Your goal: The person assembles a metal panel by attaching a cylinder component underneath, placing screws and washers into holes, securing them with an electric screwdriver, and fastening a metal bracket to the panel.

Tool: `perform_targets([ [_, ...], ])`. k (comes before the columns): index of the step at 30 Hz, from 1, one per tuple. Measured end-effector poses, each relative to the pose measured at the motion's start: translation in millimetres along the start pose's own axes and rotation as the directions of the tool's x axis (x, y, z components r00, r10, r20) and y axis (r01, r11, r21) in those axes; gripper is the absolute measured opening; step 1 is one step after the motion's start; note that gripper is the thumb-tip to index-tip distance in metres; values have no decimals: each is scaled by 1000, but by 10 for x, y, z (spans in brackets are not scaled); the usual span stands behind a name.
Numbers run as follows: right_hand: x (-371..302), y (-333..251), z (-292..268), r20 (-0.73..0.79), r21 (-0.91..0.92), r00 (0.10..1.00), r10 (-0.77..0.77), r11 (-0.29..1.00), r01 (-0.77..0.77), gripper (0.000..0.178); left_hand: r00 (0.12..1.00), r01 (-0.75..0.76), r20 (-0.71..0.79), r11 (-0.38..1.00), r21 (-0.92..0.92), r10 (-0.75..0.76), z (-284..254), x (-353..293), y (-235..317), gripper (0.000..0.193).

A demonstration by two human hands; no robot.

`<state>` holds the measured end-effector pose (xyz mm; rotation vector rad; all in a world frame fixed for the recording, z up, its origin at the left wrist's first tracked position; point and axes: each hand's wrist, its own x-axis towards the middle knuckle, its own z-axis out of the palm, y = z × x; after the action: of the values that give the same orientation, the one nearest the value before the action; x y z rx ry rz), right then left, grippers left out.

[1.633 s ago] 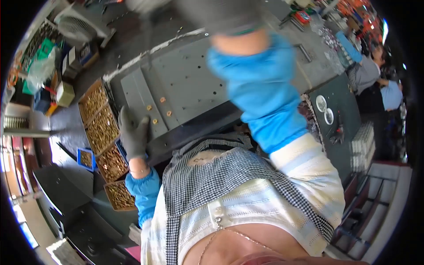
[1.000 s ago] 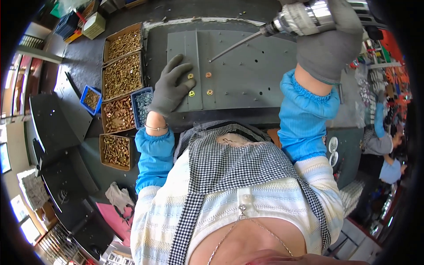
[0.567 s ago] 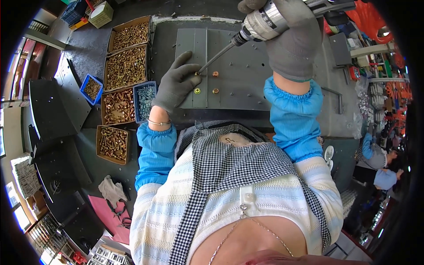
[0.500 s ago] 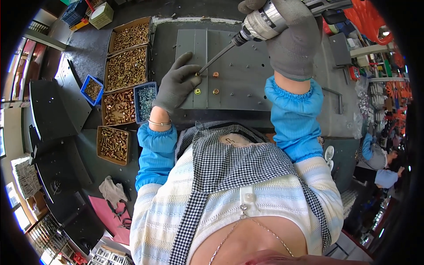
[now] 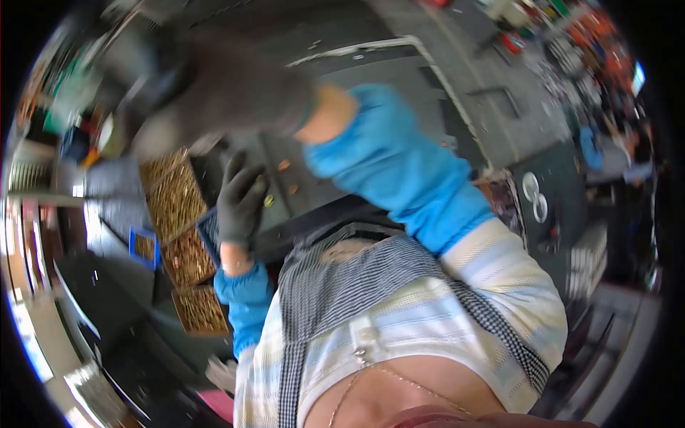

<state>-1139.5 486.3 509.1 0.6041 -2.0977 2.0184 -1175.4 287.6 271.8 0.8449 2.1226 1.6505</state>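
in the head view, your right hand (image 5: 239, 89) swings a gloved blur across toward your left, the blue sleeve (image 5: 399, 171) trailing over the surface (image 5: 385, 65). it appears closed round a dark tool (image 5: 153, 71), held high and to the left of your other hand; the tool is too smeared for you to make out its tip or any trigger.

your left hand (image 5: 240, 207), in a grey glove, is lower down, with its fingers loosely apart and pointing away from you. it is at the left end of a dark grey plate (image 5: 317, 187). just beside its thumb is a yellow fastener (image 5: 268, 201); you cannot tell whether they touch. two copper-coloured fasteners (image 5: 284, 165) sit farther right on the plate.

left of that hand, a blue bin (image 5: 208, 232) stands close by, partly hidden, next to a row of cardboard boxes (image 5: 207, 333) filled with brassy and coppery pieces. a smaller blue tray (image 5: 155, 247) lies farther left.
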Motion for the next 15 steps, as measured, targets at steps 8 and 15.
perform_targets([
  [8, 115, 11, 75, -103, -68, 991, -88, 994, 81, 40, 998, 26, 54, 999, -43, -23, 123, 76, 118, 27],
  [15, 508, 546, 229, -178, -168, 936, -303, 947, 274, 55, 998, 16, -61, 998, 63, -12, 127, 7, 114, 26],
])
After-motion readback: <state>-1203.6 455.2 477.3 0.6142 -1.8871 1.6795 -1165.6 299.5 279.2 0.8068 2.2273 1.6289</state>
